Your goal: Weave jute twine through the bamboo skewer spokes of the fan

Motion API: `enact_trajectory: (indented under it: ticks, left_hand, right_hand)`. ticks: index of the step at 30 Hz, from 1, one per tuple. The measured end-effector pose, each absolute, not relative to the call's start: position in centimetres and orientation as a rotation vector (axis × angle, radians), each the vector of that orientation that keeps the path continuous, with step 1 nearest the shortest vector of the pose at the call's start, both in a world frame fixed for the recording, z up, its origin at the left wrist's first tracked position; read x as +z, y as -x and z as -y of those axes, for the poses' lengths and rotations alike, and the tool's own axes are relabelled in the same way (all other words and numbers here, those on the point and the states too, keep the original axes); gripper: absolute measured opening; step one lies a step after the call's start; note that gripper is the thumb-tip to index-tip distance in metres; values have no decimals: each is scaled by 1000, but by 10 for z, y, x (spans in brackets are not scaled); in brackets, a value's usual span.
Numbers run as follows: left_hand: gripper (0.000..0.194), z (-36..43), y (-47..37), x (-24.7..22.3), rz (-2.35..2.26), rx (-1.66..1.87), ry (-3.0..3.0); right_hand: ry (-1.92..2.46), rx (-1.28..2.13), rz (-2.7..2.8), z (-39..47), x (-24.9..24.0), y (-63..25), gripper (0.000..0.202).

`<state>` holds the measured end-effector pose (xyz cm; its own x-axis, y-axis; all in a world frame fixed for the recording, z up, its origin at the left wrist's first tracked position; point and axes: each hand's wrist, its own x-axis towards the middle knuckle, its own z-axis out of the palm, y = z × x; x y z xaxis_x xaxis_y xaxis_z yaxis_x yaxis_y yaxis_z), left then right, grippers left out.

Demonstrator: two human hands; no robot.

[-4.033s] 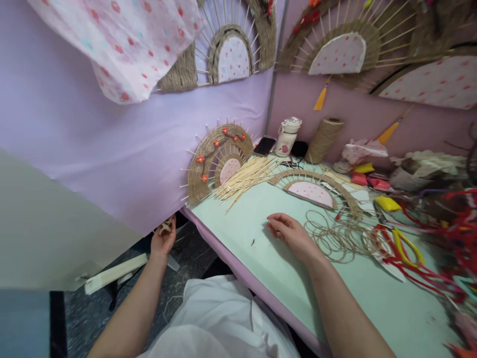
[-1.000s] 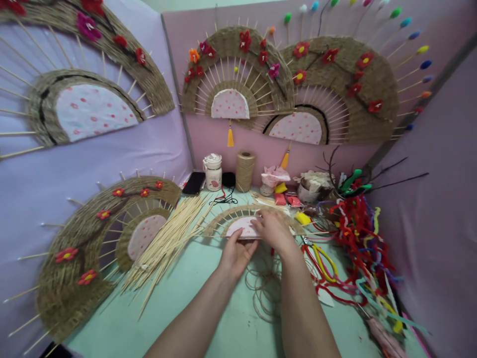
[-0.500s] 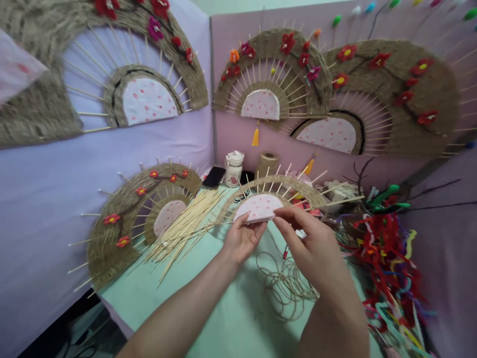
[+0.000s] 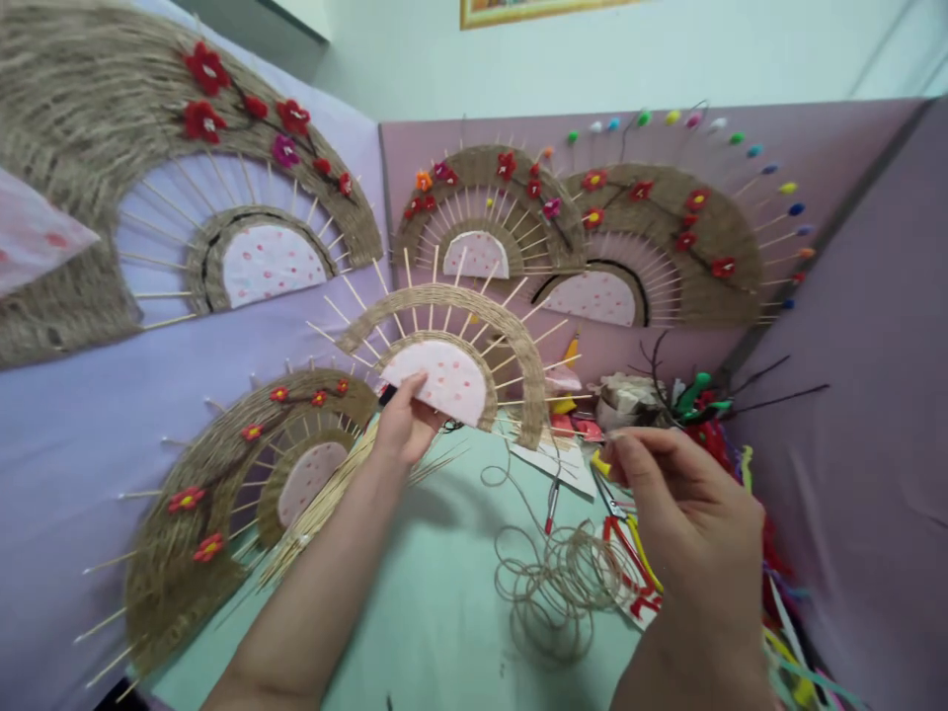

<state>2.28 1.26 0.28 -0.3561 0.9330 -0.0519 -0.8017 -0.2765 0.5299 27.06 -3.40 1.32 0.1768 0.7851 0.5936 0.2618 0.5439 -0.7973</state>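
Observation:
My left hand (image 4: 409, 420) grips the bottom of a fan-shaped piece (image 4: 448, 380), its thumb on the white dotted half-circle. Thin sticks radiate from this half-circle through a woven twine band (image 4: 529, 365), and the piece is raised and tilted down to the right. My right hand (image 4: 677, 484) is apart from it, at the right, with thumb and fingertips pinched together; what they hold, if anything, is too small to make out. Loose twine (image 4: 563, 583) lies in loops on the table below, one strand running up toward the band's right end.
A bundle of sticks (image 4: 315, 513) and a flowered fan (image 4: 170, 523) are at the left. Scissors (image 4: 629, 538) and a red-tipped pen (image 4: 552, 507) lie near my right hand. Finished fans (image 4: 481, 163) hang on the walls behind.
The fan piece has been lifted and turned to face the camera in my left hand. My right hand has left its edge and moved right. The view has shifted upward and right.

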Motion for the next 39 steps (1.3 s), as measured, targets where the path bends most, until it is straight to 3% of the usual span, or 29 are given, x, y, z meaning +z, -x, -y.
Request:
enact_trajectory:
  ticks: [4,9,17,22,28,39]
  left_hand:
    - [31,-18,-18,11,-511,1898,-303]
    - [27,-17,-20,11,-527,1875,-285]
    - [28,-14,-15,14,-496,1906,-283]
    - [30,-16,-13,13,-491,1911,-267]
    - [32,-19,-9,8,-473,1934,-176]
    - [31,-18,-12,9,-450,2005,-114]
  right_hand:
    - [976,413,1051,26,14,-271,24]
    - [1010,497,1072,11,9,-277,32]
    - [880,1068,1213,-13,-14,-265,37]
    - [655,1316,1255,-21,-18,-253,51]
    - [574,1388,1247,-23,-21,-239,57]
    - [740,1183,1110,-18,-26,-210,35]
